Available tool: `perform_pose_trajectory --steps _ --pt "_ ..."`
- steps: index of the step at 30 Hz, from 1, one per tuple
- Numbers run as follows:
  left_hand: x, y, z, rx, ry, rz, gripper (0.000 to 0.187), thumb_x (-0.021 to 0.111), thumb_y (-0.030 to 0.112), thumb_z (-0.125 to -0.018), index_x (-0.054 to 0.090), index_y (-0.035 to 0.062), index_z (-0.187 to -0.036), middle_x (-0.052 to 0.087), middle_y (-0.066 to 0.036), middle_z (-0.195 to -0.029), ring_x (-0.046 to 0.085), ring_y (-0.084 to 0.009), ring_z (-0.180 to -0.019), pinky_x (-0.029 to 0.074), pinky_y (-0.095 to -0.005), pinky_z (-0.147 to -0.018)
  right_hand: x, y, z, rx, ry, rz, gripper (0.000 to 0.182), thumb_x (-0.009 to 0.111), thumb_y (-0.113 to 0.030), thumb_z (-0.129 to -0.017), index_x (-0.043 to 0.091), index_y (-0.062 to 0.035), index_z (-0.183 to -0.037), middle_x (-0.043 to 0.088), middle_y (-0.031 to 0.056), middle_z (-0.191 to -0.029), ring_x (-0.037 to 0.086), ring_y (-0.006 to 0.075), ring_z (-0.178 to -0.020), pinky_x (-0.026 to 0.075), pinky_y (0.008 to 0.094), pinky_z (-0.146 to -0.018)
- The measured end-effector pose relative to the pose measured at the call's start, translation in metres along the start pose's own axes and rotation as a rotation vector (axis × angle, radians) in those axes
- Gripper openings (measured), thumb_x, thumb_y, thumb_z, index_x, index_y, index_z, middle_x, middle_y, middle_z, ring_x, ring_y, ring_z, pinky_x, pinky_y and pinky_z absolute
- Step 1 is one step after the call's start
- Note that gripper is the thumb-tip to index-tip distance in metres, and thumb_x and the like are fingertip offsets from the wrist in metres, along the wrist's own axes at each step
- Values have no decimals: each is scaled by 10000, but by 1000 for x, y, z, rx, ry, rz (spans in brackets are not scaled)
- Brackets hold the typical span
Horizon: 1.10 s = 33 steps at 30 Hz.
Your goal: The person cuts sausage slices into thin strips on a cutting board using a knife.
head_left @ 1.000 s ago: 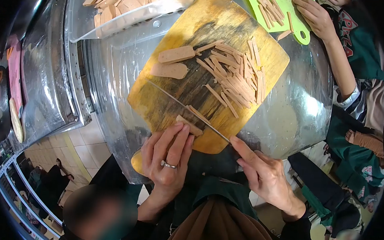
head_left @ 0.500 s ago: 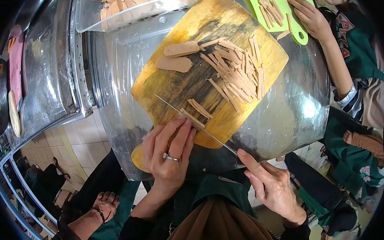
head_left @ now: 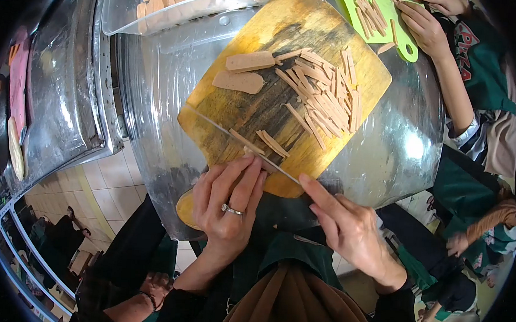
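Observation:
A worn yellow cutting board [head_left: 255,111] lies over a big steel bowl [head_left: 386,156]. My right hand [head_left: 348,230] grips a long thin knife [head_left: 236,139] whose blade runs across the board's near end. My left hand [head_left: 226,203], with a ring on one finger, presses its fingertips on a small tan piece [head_left: 249,153] beside the blade. Cut tan strips [head_left: 322,97] are piled on the board's far right, a few lie near the blade [head_left: 270,143], and two whole flat pieces [head_left: 245,72] rest at the far left.
A clear tray [head_left: 178,11] of tan pieces sits at the top. Another person's hands [head_left: 425,24] work on a green board [head_left: 385,19] with strips at the upper right. A steel counter [head_left: 63,92] is at the left. People sit around on the tiled floor.
The knife has shifted left across the board between cuts, and more cut strips lie by the blade. My right hand has come closer to the board's edge.

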State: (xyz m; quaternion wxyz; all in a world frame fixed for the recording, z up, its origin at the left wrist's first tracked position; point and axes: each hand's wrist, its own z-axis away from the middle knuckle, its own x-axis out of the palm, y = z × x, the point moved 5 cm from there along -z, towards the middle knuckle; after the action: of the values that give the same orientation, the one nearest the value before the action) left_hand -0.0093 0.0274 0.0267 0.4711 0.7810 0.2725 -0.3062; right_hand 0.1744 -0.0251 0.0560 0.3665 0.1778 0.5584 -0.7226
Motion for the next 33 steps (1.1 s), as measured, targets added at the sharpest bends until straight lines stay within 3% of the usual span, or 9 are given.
perform_pose_trajectory --steps 5,14,29,33 --pt "1 -1 3 12 23 0 342 863 -20 -731 786 27 -1061 758 -86 -1060 699 -279 -924 556 -377 -794 -7 6 -2 -21 77 -120 625 669 -37 -962 511 -193 -1547 570 132 -650 590 281 -529 525 433 -555" --pt "1 0 5 18 39 -3 330 859 -29 -729 779 13 -1047 750 -96 -1058 695 -295 -946 564 -387 -823 -7 -1 30 32 -24 -31 607 657 -97 -999 483 -215 -1569 557 120 -666 572 290 -504 523 427 -539" --pt "1 -1 5 26 25 -9 307 861 -29 -713 771 11 -1003 744 -89 -1053 689 -285 -923 555 -390 -796 8 -8 8 -38 31 101 711 702 -31 -924 488 -245 -1568 536 108 -647 608 282 -497 523 412 -473" --pt "1 0 3 19 31 -6 300 857 -29 -725 773 8 -1011 746 -86 -1047 693 -281 -937 560 -388 -813 6 -4 -8 -59 34 -6 661 673 -22 -952 494 -215 -1559 622 150 -684 650 313 -545 535 445 -525"
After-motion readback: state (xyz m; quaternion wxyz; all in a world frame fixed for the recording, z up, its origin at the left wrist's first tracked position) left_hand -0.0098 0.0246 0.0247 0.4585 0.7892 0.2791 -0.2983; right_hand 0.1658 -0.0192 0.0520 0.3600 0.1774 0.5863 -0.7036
